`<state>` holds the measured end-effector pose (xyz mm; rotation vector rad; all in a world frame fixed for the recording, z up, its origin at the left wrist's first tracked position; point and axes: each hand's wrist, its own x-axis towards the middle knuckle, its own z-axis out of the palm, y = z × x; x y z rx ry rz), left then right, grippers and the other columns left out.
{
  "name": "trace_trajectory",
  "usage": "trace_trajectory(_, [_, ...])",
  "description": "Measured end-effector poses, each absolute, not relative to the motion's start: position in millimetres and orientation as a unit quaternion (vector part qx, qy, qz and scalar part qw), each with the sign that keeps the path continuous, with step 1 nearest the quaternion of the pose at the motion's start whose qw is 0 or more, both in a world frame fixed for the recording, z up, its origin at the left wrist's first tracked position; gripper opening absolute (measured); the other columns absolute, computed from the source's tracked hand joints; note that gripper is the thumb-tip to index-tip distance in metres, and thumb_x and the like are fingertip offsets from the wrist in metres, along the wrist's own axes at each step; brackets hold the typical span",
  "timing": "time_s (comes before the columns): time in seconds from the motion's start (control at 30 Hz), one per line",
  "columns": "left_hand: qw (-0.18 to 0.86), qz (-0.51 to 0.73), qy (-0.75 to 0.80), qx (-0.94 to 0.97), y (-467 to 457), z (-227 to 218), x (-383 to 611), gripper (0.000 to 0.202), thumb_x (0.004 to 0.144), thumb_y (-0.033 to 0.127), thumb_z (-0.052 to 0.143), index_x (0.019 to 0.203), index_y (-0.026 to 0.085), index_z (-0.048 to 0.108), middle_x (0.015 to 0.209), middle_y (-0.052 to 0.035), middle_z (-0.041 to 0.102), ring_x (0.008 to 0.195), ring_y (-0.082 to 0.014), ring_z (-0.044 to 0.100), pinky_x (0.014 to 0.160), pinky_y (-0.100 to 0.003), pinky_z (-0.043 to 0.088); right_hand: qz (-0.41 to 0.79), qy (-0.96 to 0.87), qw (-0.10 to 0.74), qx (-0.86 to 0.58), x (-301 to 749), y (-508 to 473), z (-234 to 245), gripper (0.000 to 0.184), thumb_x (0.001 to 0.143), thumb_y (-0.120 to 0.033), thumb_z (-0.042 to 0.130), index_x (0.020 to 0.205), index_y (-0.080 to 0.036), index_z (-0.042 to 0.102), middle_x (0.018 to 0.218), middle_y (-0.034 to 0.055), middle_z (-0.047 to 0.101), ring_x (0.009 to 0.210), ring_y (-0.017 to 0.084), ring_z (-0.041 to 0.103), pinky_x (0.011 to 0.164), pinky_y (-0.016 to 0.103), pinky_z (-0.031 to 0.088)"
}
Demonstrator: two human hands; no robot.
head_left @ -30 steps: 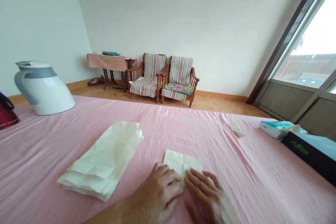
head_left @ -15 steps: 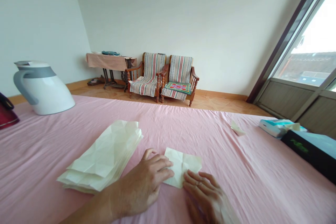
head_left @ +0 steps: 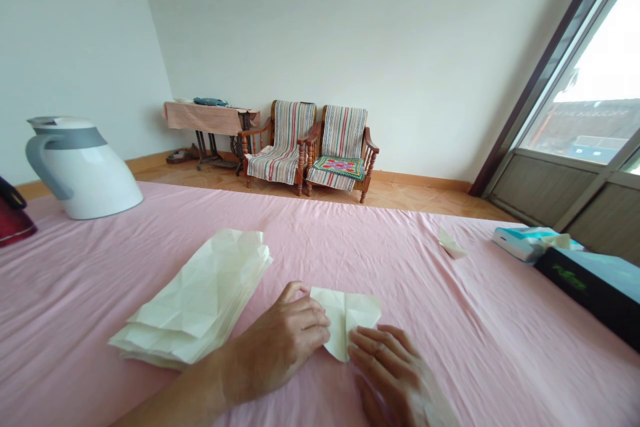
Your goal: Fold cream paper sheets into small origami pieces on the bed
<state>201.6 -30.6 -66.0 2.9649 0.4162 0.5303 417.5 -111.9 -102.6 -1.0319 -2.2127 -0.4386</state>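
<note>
A small cream sheet of folded paper [head_left: 345, 310] lies on the pink cloth in front of me, with a crease running down its middle. My left hand [head_left: 293, 333] has its bent fingers closed at the paper's left edge; the thumb is hidden. Across the lower right part of the paper rest the fingertips of my right hand [head_left: 393, 363], stretched out side by side, its thumb lower and apart from them. To the left of my left hand sits a stack of creased cream papers [head_left: 200, 293].
A white and grey jug [head_left: 95, 173] stands at the left, beside a dark red object [head_left: 14, 213]. One folded scrap of paper [head_left: 451, 245] lies right of centre. A tissue pack [head_left: 520, 243] and a black box [head_left: 585, 287] sit at the right. Two wooden armchairs [head_left: 305, 147] stand beyond.
The paper has shifted slightly toward me and its lower left edge now looks curved. My left fingers have drawn in a little at its edge; the right hand has hardly moved.
</note>
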Motion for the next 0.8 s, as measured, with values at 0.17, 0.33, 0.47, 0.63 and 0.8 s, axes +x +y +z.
trace_trajectory(0.17, [0.102,0.170,0.147,0.969,-33.1,-68.2,202.7,0.018,0.097,0.012,0.045,0.087,0.017,0.059,0.086,-0.0025,0.066,0.085,-0.0169,0.056,0.090,-0.036,0.031,-0.135,-0.848,0.318,-0.403,413.0,-112.8,-108.2,0.029,0.079,-0.004,0.048,0.096,-0.020,0.065,0.094,0.0031,0.074,0.088,0.016,0.068,0.082,0.032,0.049])
trace_trajectory(0.33, [0.194,0.196,0.206,0.939,-29.6,-70.9,209.1,0.011,0.091,0.011,0.056,0.083,0.018,0.061,0.082,0.0009,0.064,0.084,-0.0152,0.055,0.085,-0.030,0.033,-0.119,-0.844,0.333,-0.403,416.0,-114.7,-110.5,0.028,0.080,-0.005,0.048,0.099,-0.018,0.064,0.100,0.0024,0.073,0.092,0.017,0.067,0.085,0.032,0.046])
trace_trajectory(0.47, [0.253,0.194,0.270,0.909,-26.6,-70.9,216.4,0.013,0.085,0.008,0.061,0.076,0.018,0.060,0.077,0.0022,0.062,0.081,-0.0143,0.055,0.081,-0.027,0.034,-0.118,-0.848,0.331,-0.396,417.4,-115.7,-105.7,0.030,0.077,-0.005,0.048,0.099,-0.019,0.063,0.099,0.0032,0.073,0.093,0.017,0.066,0.086,0.031,0.045])
trace_trajectory(0.63, [0.260,0.163,0.293,0.905,-18.1,-69.7,224.5,0.021,0.080,0.011,0.064,0.066,0.016,0.050,0.068,0.0045,0.053,0.073,-0.0130,0.051,0.077,-0.026,0.032,-0.130,-0.816,0.407,-0.389,412.6,-111.4,-115.0,0.030,0.077,-0.005,0.046,0.094,-0.023,0.062,0.090,0.0003,0.073,0.085,0.015,0.066,0.091,0.033,0.040])
trace_trajectory(0.8, [0.265,0.141,0.280,0.912,-10.2,-69.8,232.5,0.029,0.077,0.014,0.065,0.061,0.016,0.041,0.062,0.0066,0.046,0.070,-0.0121,0.048,0.075,-0.025,0.030,-0.130,-0.809,0.420,-0.389,411.8,-108.8,-126.6,0.029,0.076,-0.006,0.046,0.095,-0.023,0.061,0.089,0.0000,0.072,0.084,0.015,0.066,0.096,0.036,0.034])
